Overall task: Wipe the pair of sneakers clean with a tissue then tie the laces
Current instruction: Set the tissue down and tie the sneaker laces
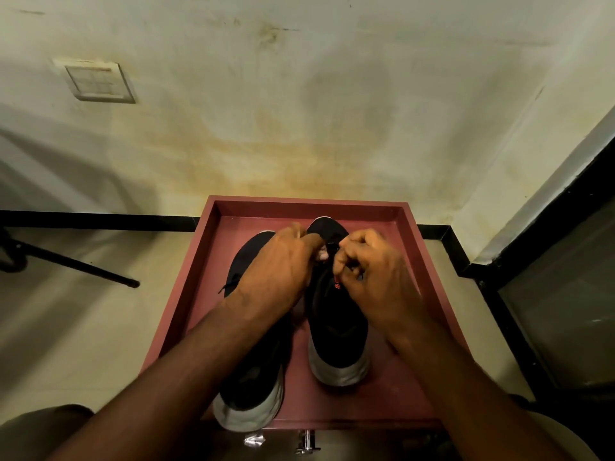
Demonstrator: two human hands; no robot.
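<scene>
Nearest the person, below both forearms, a small metal latch (307, 442) sat at the front edge of the red tray (199, 261); a scrap of crinkled foil (253, 440) lay just left of it. Under the left forearm the left sneaker (248, 407) rested in the tray, black with a pale grey heel toward the person; a loose lace end (229, 285) trailed off its side, just left of the left wrist. Between the two arms the right sneaker (337, 337) stood beside it, heel likewise near and toe pointing away. Over the lacing of that right sneaker the two hands met; the left hand (276, 264) had its fingers curled inward, pinching the black lace (330, 245); the right hand (372, 271) was curled too, gripping the same lace close to the left fingertips; a small red tag (336, 286) showed just beneath the right fingers. Beyond the hands the tray's far rim met a stained wall (299, 111); far to the left of the hands a switch plate (98, 82) was set in it; a black rod (76, 262) lay on the floor left of the tray.
</scene>
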